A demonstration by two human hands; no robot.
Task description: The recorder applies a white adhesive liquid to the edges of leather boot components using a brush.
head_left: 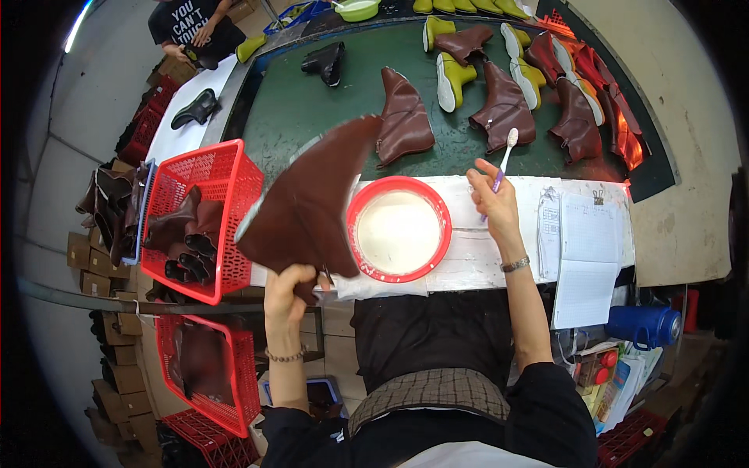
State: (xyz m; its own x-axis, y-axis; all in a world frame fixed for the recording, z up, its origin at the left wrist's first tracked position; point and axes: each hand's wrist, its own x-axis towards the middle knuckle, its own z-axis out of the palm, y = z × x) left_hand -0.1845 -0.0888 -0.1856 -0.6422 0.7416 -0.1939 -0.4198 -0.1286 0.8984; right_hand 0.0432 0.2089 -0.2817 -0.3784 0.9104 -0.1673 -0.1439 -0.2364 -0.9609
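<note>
Left fingers closed on brown boot; right fingers half-curled, holding toothbrush; white-lettered black shirt.

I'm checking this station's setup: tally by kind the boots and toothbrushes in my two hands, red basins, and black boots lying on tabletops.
Brown boot, in your left hand: 1
Toothbrush, in your right hand: 1
Red basin: 1
Black boots: 2 (green table, white side table)
Total: 5
</note>
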